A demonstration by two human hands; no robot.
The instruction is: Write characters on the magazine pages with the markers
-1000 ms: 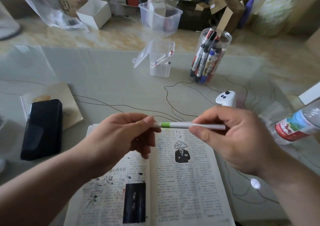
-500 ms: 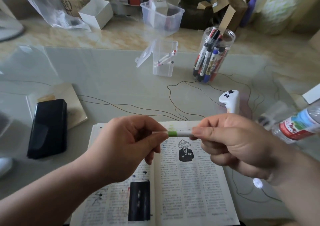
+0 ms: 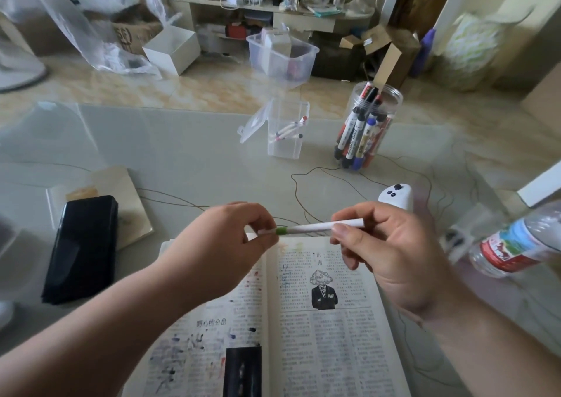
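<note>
Holding a white marker (image 3: 318,227) nearly level above the open magazine (image 3: 334,336) on the bench (image 3: 182,159), I pinch its green-banded end with my left hand (image 3: 224,244) while my right hand (image 3: 385,254) grips the barrel; spare markers (image 3: 358,135) stand in a clear jar (image 3: 391,99) beyond.

Bare worktop (image 3: 188,165) lies open from 10 to 12 o'clock of the magazine (image 3: 334,342), crossed by thin wires (image 3: 296,190). A black phone (image 3: 80,249) blocks 9 o'clock. A clear box (image 3: 285,144) stands at 12, a marker jar (image 3: 367,129) at 1, a white controller (image 3: 396,196) close at 2, and a water bottle (image 3: 522,244) at 3.
</note>
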